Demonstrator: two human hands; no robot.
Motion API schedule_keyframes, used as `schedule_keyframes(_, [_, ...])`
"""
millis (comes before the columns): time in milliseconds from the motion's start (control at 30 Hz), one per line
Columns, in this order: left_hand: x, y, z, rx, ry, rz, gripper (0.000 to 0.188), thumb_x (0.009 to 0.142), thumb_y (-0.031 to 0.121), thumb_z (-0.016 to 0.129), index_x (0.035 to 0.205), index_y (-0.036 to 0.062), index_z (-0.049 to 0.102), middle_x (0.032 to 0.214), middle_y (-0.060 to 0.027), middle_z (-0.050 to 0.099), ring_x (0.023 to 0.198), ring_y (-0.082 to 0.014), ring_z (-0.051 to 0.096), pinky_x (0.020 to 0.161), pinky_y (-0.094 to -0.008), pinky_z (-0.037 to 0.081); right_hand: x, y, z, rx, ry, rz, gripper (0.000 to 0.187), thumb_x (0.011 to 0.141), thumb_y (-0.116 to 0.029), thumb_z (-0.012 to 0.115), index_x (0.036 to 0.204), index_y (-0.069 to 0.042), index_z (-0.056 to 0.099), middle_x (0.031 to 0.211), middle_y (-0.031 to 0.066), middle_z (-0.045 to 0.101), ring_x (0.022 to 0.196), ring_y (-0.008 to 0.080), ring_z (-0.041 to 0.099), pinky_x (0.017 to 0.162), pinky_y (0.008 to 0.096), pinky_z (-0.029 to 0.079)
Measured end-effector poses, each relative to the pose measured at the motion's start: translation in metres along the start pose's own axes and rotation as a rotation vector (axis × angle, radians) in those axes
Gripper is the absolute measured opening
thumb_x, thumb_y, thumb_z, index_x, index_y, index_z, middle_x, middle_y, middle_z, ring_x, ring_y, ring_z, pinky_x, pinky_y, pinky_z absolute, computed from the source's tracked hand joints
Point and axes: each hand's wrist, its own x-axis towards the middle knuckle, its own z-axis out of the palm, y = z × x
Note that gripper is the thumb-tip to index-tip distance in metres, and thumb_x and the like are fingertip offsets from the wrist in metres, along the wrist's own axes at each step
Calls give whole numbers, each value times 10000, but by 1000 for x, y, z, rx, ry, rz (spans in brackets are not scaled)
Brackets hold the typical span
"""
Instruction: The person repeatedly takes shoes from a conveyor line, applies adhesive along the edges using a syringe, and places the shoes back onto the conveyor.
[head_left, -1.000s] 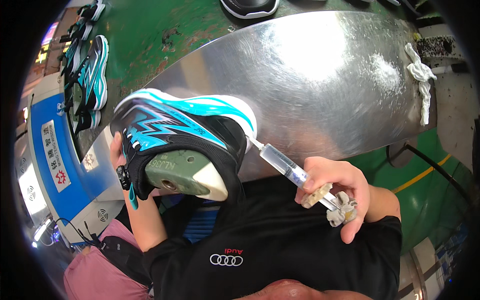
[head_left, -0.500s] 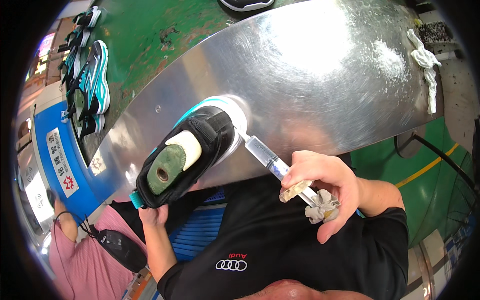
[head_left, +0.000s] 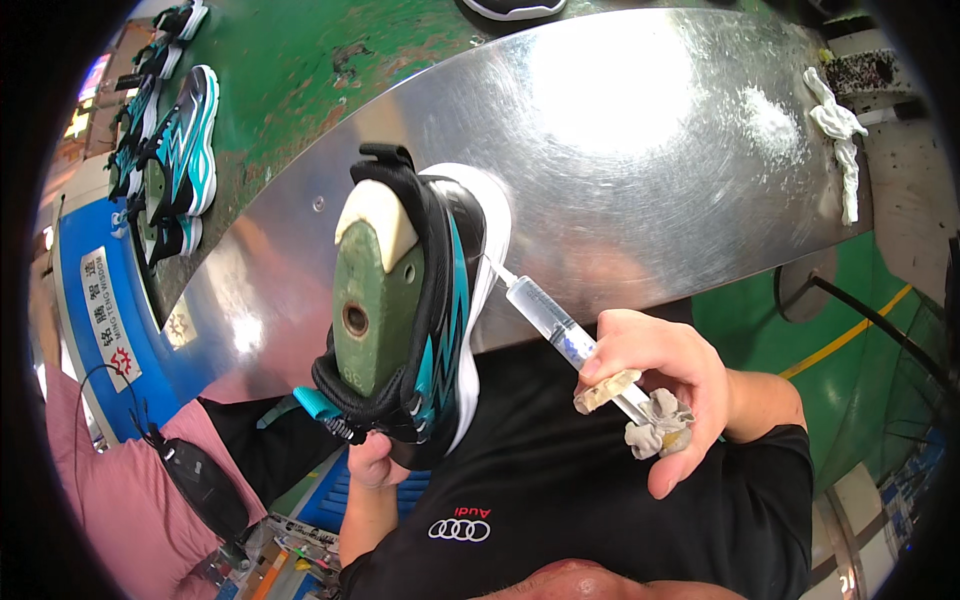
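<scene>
My left hand [head_left: 377, 464] grips a black, white and teal sneaker [head_left: 447, 300] from beneath its heel, partly hidden by it. Inside the sneaker sits a green shoe last [head_left: 372, 300] with a cream-coloured front piece and a round hole. In my right hand [head_left: 670, 365] is a clear syringe [head_left: 548, 318], my fingers closed round it. Greyish wrapping covers its plunger end, and a pale lump surrounds its finger flange. The thin needle tip points at the seam between the sneaker's upper and white sole; whether it touches there I cannot tell.
Below the sneaker lies a shiny metal table [head_left: 620, 210] with white powder [head_left: 770, 125] and a twisted white cloth [head_left: 836, 125] at its right. More sneakers [head_left: 185, 145] stand on a green surface at the far left. Nearby is a person in pink [head_left: 130, 470].
My left hand has tilted the sneaker, turning its teal side and sole edge toward the syringe. The syringe has shifted slightly right and down with my right hand.
</scene>
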Motion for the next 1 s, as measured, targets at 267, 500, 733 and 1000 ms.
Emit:
schedule_keyframes(267, [16, -18, 37, -125, -94, -133, 834, 678, 42, 662, 1388, -48, 235, 1330, -207, 437, 1204, -321, 479, 1025, -439, 379, 7, -22, 7, 21, -9, 42, 764, 594, -363, 854, 1168, 34, 541, 1051, 109, 612, 787, 188, 524, 688, 286, 427])
schedule_keyframes(500, [27, -24, 42, -219, -261, -271, 807, 661, -34, 566, 1397, -30, 234, 1327, -219, 436, 1223, -338, 458, 1023, -464, 379, 4, -44, 15, -1, -63, 109, 808, 542, -428, 870, 1104, 67, 570, 920, 110, 637, 691, 152, 444, 581, 263, 340])
schedule_keyframes(733, [50, -35, 53, -421, -406, -522, 647, 688, -83, 531, 1317, -36, 387, 1251, -190, 518, 1204, -308, 477, 987, -419, 405, -12, -86, 15, -77, -65, 177, 782, 544, -439, 863, 1088, 47, 583, 938, 111, 660, 675, 159, 515, 568, 275, 313])
schedule_keyframes(1000, [81, -42, 102, -294, -427, -649, 575, 668, -17, 629, 1228, 37, 508, 1177, -117, 576, 1154, -280, 503, 1001, -418, 372, -31, -120, 14, -242, -44, 141, 774, 565, -507, 833, 1075, 23, 591, 909, 114, 678, 659, 156, 567, 572, 273, 299])
